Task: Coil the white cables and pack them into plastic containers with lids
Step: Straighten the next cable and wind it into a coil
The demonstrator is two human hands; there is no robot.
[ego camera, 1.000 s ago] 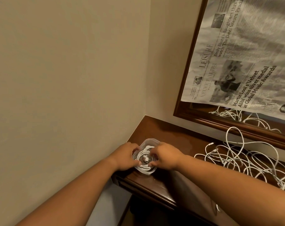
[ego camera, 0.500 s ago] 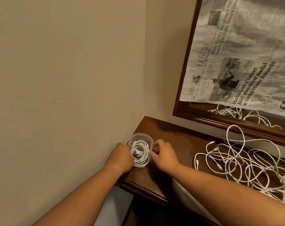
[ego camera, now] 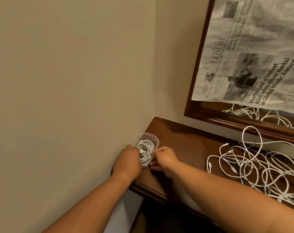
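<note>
A small clear plastic container [ego camera: 152, 137] stands on the dark wooden table against the left wall, with a coiled white cable [ego camera: 145, 151] inside it. My left hand [ego camera: 127, 163] grips the container's near left side, its fingers curled round the wall. My right hand [ego camera: 163, 159] is at the container's right side, fingertips pinching the rim. A tangle of loose white cables [ego camera: 253, 165] lies on the table to the right. No lid is visible.
The table [ego camera: 184, 145] sits in a corner, beige walls to the left and behind. A wood-framed mirror [ego camera: 198, 113] covered with newspaper [ego camera: 247, 56] leans on the back wall and reflects some cables. The table's front edge runs below my hands.
Both hands have pushed the container with the coil farther left, up against the wall. My right hand's fingers came out of the container and now sit at its right rim.
</note>
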